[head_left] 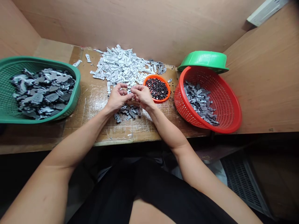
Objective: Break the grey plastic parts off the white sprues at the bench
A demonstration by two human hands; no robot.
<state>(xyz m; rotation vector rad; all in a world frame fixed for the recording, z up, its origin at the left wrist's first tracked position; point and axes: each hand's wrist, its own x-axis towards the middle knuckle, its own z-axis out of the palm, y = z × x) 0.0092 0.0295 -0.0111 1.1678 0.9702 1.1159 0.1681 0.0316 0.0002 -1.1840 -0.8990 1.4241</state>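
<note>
My left hand (pixel 117 98) and my right hand (pixel 143 96) meet over the middle of the wooden bench (pixel 93 102), fingers curled and pinched together around a small grey metal part (pixel 130 92) held between them. Just beneath my hands lies a small heap of dark grey metal pieces (pixel 128 112). Behind them spreads a pile of light grey flat metal strips (pixel 121 66). A small orange dish (pixel 146 80) of tiny dark beads sits right beside my right hand.
A green basket (pixel 78 90) full of grey metal parts stands at the left. A red mesh basket (pixel 230 109) with darker metal pieces sits at the right, a green bowl (pixel 205 59) upturned behind it. Wooden walls close in the bench.
</note>
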